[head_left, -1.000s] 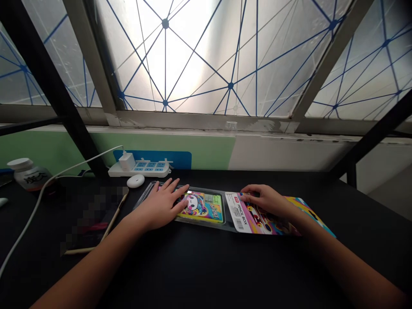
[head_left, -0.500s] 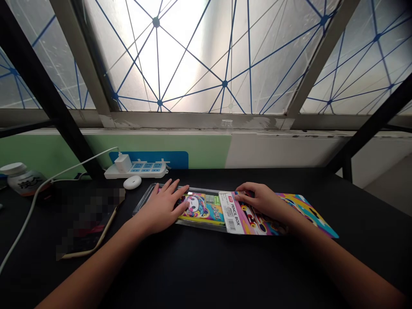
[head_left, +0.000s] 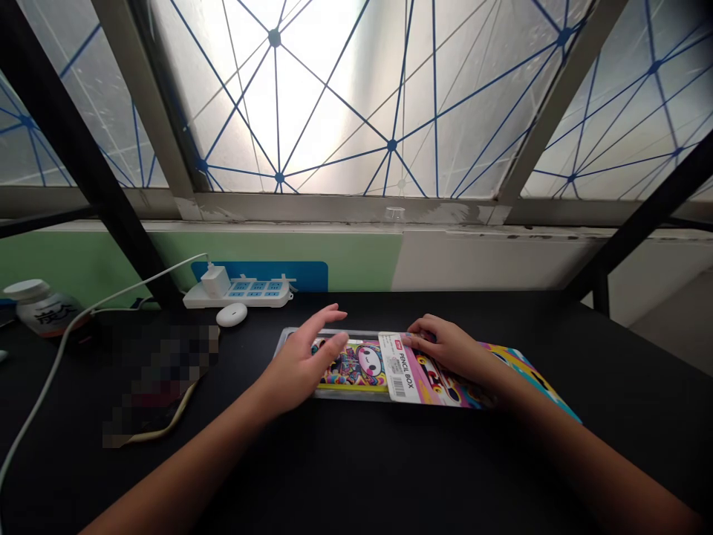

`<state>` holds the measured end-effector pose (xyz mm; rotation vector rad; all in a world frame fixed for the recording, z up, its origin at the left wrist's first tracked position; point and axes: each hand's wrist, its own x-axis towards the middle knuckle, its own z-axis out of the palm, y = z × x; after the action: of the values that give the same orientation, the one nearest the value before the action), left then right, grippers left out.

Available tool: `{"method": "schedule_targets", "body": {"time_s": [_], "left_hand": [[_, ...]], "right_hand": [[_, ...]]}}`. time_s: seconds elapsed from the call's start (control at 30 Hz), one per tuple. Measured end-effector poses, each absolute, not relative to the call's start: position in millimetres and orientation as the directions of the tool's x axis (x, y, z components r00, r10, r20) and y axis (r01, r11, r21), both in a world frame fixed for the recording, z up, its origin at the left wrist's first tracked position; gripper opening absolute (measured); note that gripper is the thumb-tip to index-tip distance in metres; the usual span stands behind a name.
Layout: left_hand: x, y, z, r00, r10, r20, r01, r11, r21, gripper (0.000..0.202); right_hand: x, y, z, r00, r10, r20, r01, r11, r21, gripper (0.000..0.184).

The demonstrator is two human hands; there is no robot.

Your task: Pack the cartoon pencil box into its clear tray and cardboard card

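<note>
A clear plastic tray (head_left: 295,336) lies flat on the black table (head_left: 356,461), holding a colourful cartoon-printed pencil box (head_left: 356,365). My left hand (head_left: 304,364) hovers low over the box's left end, its fingers apart and its palm near the print. To the right, a printed card sleeve (head_left: 440,379) with a white "PENCIL BOX" label covers the box's right part. My right hand (head_left: 448,345) lies on that sleeve with its fingers curled over the card. The thumb is hidden.
Behind the tray stand a white power strip (head_left: 237,295) with a plugged-in charger and a white earbud case (head_left: 231,315). A white cable (head_left: 61,357) runs left toward a white-capped bottle (head_left: 41,308). A pixelated patch (head_left: 161,383) hides items at left.
The printed box has slid right in the tray, with its cartoon face now nearer the sleeve. My left hand has moved right and lifted slightly. My right hand has barely moved.
</note>
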<state>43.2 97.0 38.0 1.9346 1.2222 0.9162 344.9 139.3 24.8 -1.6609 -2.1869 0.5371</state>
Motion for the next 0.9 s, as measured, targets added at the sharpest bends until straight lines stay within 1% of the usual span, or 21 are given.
{"method": "schedule_targets", "body": {"time_s": [0.03, 0.1, 0.2, 0.3, 0.4, 0.5, 0.6, 0.7, 0.9], "left_hand": [[39, 101, 39, 0.287, 0.93, 0.23, 0.448, -0.342, 0.826, 0.05], [30, 109, 38, 0.235, 0.938, 0.254, 0.492, -0.34, 0.802, 0.048], [20, 121, 31, 0.18, 0.952, 0.249, 0.603, -0.307, 0.736, 0.05], [18, 129, 21, 0.16, 0.96, 0.23, 0.613, -0.279, 0.739, 0.049], [22, 129, 15, 0.116, 0.965, 0.234, 0.518, -0.26, 0.815, 0.044], [28, 125, 16, 0.06, 0.96, 0.275, 0.412, -0.275, 0.869, 0.041], [31, 122, 18, 0.039, 0.949, 0.314, 0.354, -0.307, 0.883, 0.041], [31, 122, 19, 0.021, 0.945, 0.328, 0.3, -0.319, 0.899, 0.044], [28, 125, 17, 0.002, 0.957, 0.291, 0.136, -0.289, 0.948, 0.044]], "right_hand": [[345, 140, 25, -0.263, 0.964, 0.04, 0.836, 0.249, -0.49, 0.038], [347, 140, 25, -0.275, 0.961, 0.036, 0.833, 0.257, -0.489, 0.04], [350, 140, 25, -0.294, 0.955, 0.029, 0.826, 0.27, -0.495, 0.041], [356, 138, 29, -0.328, 0.944, 0.018, 0.814, 0.292, -0.502, 0.042], [361, 135, 34, -0.373, 0.928, -0.026, 0.796, 0.305, -0.522, 0.052], [361, 132, 37, -0.383, 0.921, -0.07, 0.799, 0.292, -0.526, 0.061], [346, 134, 36, -0.394, 0.917, -0.058, 0.837, 0.332, -0.435, 0.062], [317, 141, 35, -0.43, 0.902, -0.04, 0.856, 0.393, -0.335, 0.059], [231, 155, 36, -0.537, 0.844, -0.015, 0.818, 0.516, -0.255, 0.058]]}}
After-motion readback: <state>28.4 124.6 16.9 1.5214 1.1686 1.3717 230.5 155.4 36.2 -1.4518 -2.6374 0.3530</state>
